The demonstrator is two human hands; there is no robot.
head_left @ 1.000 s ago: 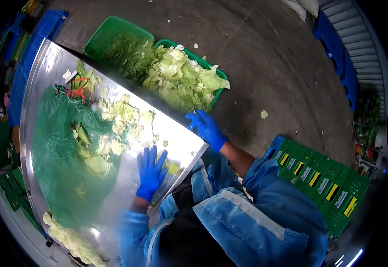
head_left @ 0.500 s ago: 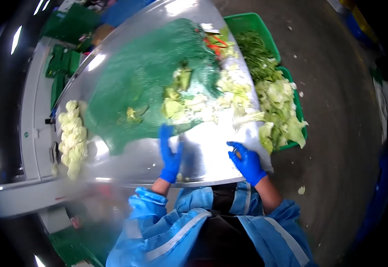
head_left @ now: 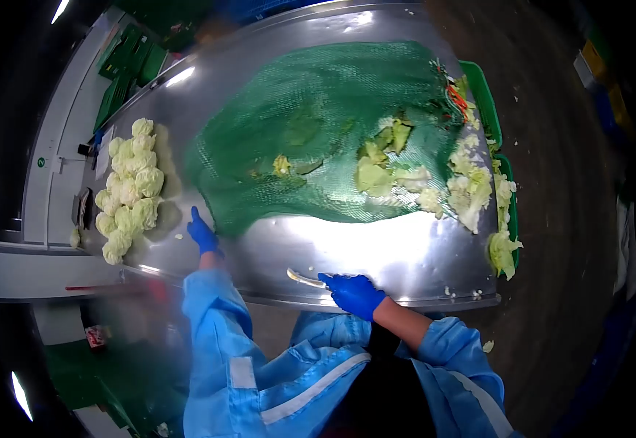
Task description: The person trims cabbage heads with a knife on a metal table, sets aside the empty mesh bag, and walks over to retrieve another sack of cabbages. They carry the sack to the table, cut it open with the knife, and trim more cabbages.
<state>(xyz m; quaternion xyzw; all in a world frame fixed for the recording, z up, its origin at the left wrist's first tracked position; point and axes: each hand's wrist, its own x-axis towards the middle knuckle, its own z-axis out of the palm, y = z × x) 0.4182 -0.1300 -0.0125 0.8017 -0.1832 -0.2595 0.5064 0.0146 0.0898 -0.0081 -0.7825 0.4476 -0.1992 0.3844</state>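
Observation:
My left hand (head_left: 202,232), in a blue glove, is over the metal table (head_left: 259,259) by the lower left edge of a green mesh sack (head_left: 318,102); its fingers are extended and it holds nothing. Gloved in blue as well, my right hand (head_left: 356,295) is closed around a curved knife (head_left: 305,278) with a pale blade, low over the table's near edge. Pale cabbage-like heads (head_left: 135,182) are stacked left of my left hand. Loose leaves (head_left: 376,175) lie on the sack, and more leaves (head_left: 469,191) lie at the table's right end.
Green crates (head_left: 487,102) with leaves stand beyond the table's right edge. A dark object (head_left: 81,208) lies at the table's left end. More green crates (head_left: 124,73) are at the upper left. A leaf scrap (head_left: 488,346) is on the floor.
The view has swung left, bringing the stacked heads fully into sight. My left hand has reached left toward them. My right hand has moved away from the leaf crates, and its knife now shows clearly.

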